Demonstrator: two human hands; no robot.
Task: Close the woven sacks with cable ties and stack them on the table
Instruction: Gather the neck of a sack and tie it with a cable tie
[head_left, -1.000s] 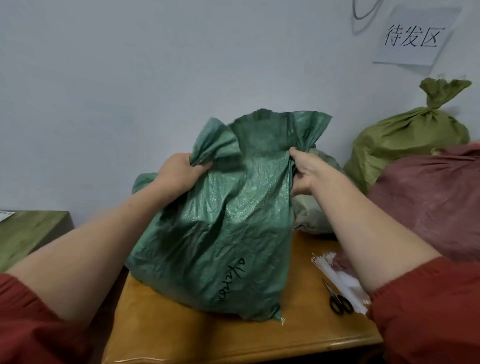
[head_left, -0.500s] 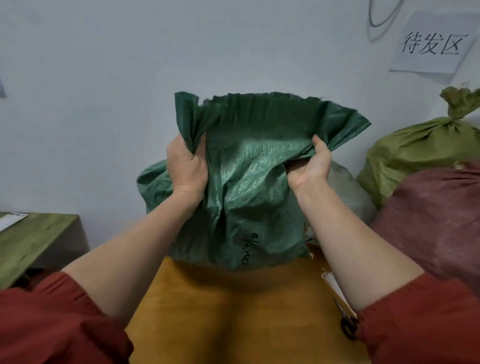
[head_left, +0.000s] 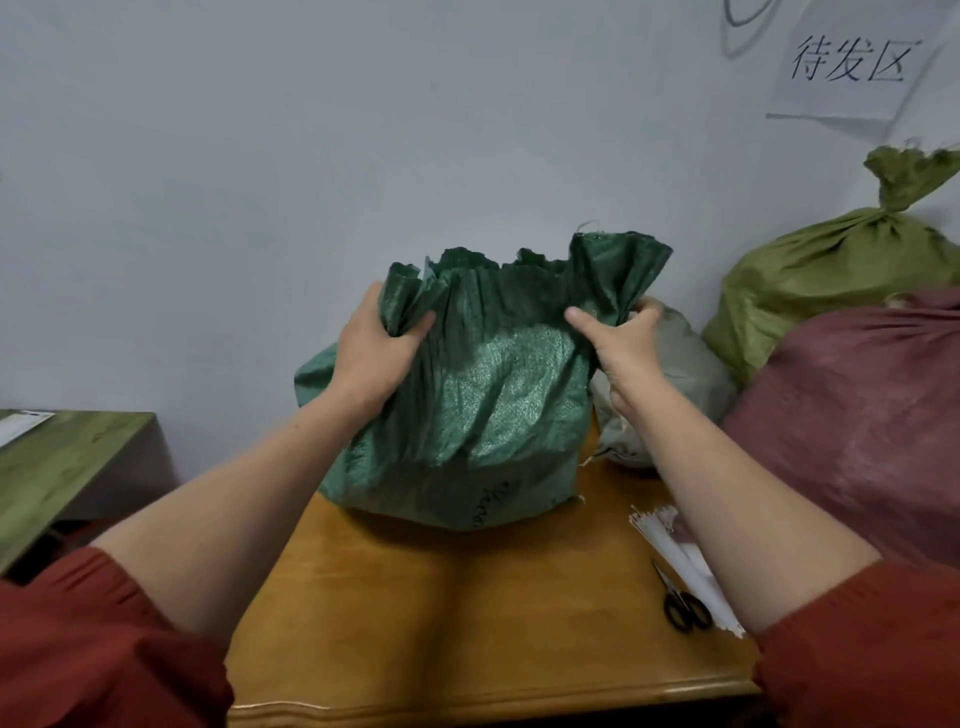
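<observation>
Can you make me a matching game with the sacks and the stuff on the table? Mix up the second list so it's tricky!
Things:
1. dark green sack
2. olive sack
3. scissors
4. cable ties

Clues:
a. white bundle lying on the table
b. mouth gripped by the left hand and right hand
c. black handles
d. neck bunched shut, by the wall

Pairs: 1-b, 2-d, 3-c, 4-a

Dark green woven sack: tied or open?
Untied: dark green woven sack has its mouth gathered, gripped by left hand and right hand; no tie visible.
</observation>
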